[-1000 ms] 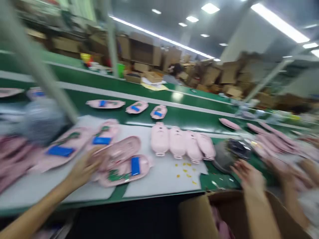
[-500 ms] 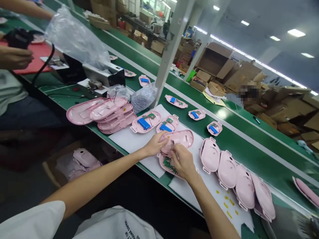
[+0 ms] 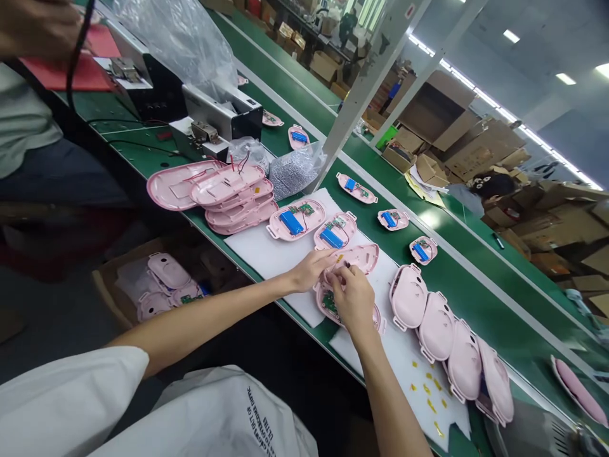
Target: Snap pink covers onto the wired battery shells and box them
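Observation:
My left hand (image 3: 311, 270) grips the near end of a pink plastic shell half (image 3: 366, 257), its hollow side up. My right hand (image 3: 353, 297) is closed in a pinch over that shell's inside; a small dark bit shows by the fingertips, too small to name. Beneath both lies another pink shell half with a green circuit board (image 3: 328, 301), partly covered by my right hand. Just beyond, two open shells hold blue battery packs (image 3: 332, 238) and small boards. White foam sheet (image 3: 297, 304) lies under the work.
Stacked pink shell halves (image 3: 238, 184) with red wires stand left; closed pink cases (image 3: 436, 327) lean in a row right. Yellow tape pieces (image 3: 431, 405) dot the foam. A metal post (image 3: 366, 82) rises behind. A co-worker's hand (image 3: 42, 28) is upper left.
The view has shifted, so the bench sits differently in frame. My right fingers have moved slightly over the held shell. The co-worker's hand and dark tool have moved.

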A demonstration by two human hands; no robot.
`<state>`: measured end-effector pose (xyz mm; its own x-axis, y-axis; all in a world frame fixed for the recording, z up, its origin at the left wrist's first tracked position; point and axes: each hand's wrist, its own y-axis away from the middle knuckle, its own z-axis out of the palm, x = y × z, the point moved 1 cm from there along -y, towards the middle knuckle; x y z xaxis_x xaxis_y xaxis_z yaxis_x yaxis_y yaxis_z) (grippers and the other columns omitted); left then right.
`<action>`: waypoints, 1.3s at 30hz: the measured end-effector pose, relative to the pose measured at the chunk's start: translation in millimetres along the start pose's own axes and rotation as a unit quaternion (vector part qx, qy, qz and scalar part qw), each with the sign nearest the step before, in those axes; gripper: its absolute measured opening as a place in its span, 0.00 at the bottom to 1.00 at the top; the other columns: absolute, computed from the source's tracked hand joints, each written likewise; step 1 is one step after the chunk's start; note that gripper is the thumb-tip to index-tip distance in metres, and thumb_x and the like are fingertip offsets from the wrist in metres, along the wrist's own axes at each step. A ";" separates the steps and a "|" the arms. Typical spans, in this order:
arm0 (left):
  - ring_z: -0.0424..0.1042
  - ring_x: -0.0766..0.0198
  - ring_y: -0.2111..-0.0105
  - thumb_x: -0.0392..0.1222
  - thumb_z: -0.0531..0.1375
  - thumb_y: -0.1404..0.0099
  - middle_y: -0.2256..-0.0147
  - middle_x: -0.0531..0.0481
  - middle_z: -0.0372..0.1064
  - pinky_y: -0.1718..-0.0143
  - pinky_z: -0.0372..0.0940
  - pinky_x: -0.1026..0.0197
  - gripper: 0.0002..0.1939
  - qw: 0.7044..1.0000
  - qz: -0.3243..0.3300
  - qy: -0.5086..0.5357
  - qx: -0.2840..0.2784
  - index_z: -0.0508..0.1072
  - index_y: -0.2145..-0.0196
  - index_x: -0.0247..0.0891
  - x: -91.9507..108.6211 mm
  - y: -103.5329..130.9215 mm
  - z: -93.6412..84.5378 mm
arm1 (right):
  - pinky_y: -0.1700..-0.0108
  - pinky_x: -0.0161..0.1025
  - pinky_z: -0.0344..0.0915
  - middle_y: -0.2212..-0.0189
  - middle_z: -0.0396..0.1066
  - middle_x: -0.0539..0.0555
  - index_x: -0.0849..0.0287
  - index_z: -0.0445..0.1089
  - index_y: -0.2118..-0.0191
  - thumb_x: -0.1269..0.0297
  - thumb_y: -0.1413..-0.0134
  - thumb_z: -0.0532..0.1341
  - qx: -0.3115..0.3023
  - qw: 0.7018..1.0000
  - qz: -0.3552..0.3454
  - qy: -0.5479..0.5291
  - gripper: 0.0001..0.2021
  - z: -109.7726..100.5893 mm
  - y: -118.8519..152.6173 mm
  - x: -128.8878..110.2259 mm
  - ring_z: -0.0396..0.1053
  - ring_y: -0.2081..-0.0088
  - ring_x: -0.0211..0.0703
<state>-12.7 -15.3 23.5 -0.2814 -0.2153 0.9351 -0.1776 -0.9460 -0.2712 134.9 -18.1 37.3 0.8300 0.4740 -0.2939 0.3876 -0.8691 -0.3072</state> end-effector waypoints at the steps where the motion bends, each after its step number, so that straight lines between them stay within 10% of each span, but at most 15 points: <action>1: 0.68 0.55 0.58 0.45 0.50 0.34 0.61 0.43 0.71 0.55 0.64 0.57 0.18 1.000 0.003 0.000 -0.009 0.70 0.56 0.29 1.8 1.7 -0.3 | 0.67 0.36 0.52 0.73 0.64 0.51 0.57 0.71 0.71 0.55 0.39 0.54 0.009 1.000 0.008 0.005 0.15 0.6 0.0 -0.3 0.61 0.70 0.39; 10: 0.70 0.57 0.66 0.38 0.55 0.43 0.65 0.45 0.72 0.63 0.67 0.58 0.19 0.998 -0.048 -0.033 -0.005 0.70 0.54 0.29 -2.9 7.0 -8.9 | 0.73 0.37 0.53 0.83 0.66 0.49 0.56 0.66 0.83 0.39 0.58 0.65 0.000 0.980 0.188 -0.067 0.24 -12.9 -3.1 8.4 0.61 0.78 0.40; 15: 0.71 0.54 0.54 0.36 0.57 0.40 0.53 0.45 0.73 0.51 0.65 0.58 0.22 0.972 0.007 -0.216 -0.093 0.69 0.47 0.35 4.8 11.3 -15.3 | 0.57 0.44 0.64 0.59 0.72 0.59 0.59 0.70 0.56 0.45 0.50 0.62 0.142 0.987 0.059 -0.037 0.24 -81.9 10.7 36.4 0.68 0.58 0.50; 21: 0.58 0.55 0.39 0.26 0.52 0.45 0.37 0.48 0.56 0.38 0.54 0.54 0.36 0.856 0.046 -0.404 -0.319 0.62 0.40 0.47 34.1 9.6 -25.8 | 0.38 0.57 0.48 0.35 0.43 0.72 0.66 0.43 0.33 0.39 0.69 0.69 -0.253 0.964 -0.079 0.016 0.61 -49.0 13.5 42.5 0.43 0.34 0.65; 27: 0.53 0.53 0.36 0.32 0.54 0.41 0.36 0.51 0.52 0.37 0.53 0.51 0.26 0.814 0.024 -0.506 -0.283 0.68 0.45 0.50 63.4 -9.9 -37.5 | 0.47 0.51 0.60 0.51 0.64 0.63 0.63 0.57 0.40 0.47 0.71 0.70 -0.162 0.982 -0.088 -0.029 0.49 -29.1 10.8 49.2 0.62 0.50 0.58; 31: 0.66 0.56 0.46 0.35 0.50 0.36 0.48 0.47 0.69 0.44 0.60 0.56 0.17 0.843 0.065 -0.509 -0.158 0.73 0.54 0.43 63.6 -94.9 -14.4 | 0.52 0.45 0.63 0.50 0.63 0.62 0.59 0.56 0.40 0.47 0.56 0.63 -0.039 0.995 0.084 -0.024 0.38 -96.7 -6.9 139.1 0.65 0.52 0.53; 34: 0.70 0.55 0.53 0.40 0.53 0.34 0.54 0.45 0.72 0.49 0.64 0.55 0.13 0.841 0.026 -0.532 -0.098 0.74 0.56 0.38 46.0 -192.4 28.1 | 0.53 0.48 0.63 0.54 0.65 0.71 0.72 0.61 0.46 0.42 0.52 0.58 0.005 0.918 0.377 0.119 0.37 -140.0 -39.0 266.0 0.67 0.53 0.60; 39: 0.69 0.52 0.52 0.48 0.60 0.35 0.53 0.46 0.68 0.54 0.67 0.52 0.17 0.818 -0.041 -0.567 -0.090 0.70 0.52 0.35 -2.9 -325.9 92.3 | 0.53 0.50 0.63 0.58 0.70 0.74 0.74 0.71 0.57 0.52 0.58 0.67 -0.034 0.865 0.488 0.115 0.28 -136.3 -70.9 404.7 0.68 0.52 0.65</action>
<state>133.1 271.3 130.2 0.7756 -0.3354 0.5348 -0.3164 -0.9396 -0.1305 498.0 216.2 63.5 0.8301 -0.5231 -0.1931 -0.5255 -0.8497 0.0427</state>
